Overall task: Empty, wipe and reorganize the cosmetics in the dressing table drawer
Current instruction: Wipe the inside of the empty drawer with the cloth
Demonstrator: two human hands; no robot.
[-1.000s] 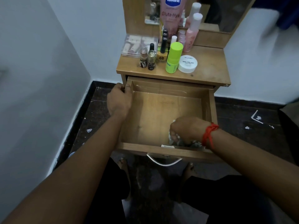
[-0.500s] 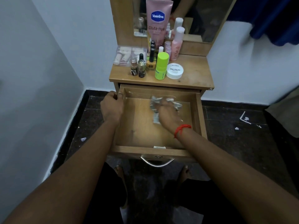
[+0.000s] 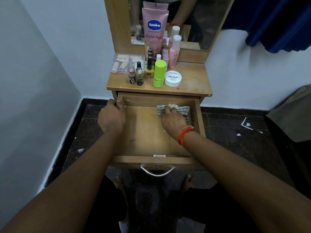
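The wooden drawer (image 3: 144,140) is pulled out and holds only a cloth. My right hand (image 3: 173,121) presses a grey striped cloth (image 3: 182,110) against the drawer floor at the far right corner. My left hand (image 3: 111,117) grips the drawer's left wall near its back. On the tabletop (image 3: 191,81) stand the cosmetics: a pink Vaseline tube (image 3: 154,29), a lime green bottle (image 3: 159,73), a white nail polish remover jar (image 3: 173,78), small nail polish bottles (image 3: 136,75), a pink bottle (image 3: 174,52) and a clear plastic case (image 3: 127,63).
A mirror (image 3: 198,19) rises behind the tabletop. White walls close in on the left and behind. Dark floor (image 3: 235,140) with scraps of white litter lies at the right. A blue cloth (image 3: 277,22) hangs top right. My bare feet show under the drawer's metal handle (image 3: 157,172).
My right hand carried the cloth from the drawer's near front edge to its far right corner. The left hand stayed on the left wall.
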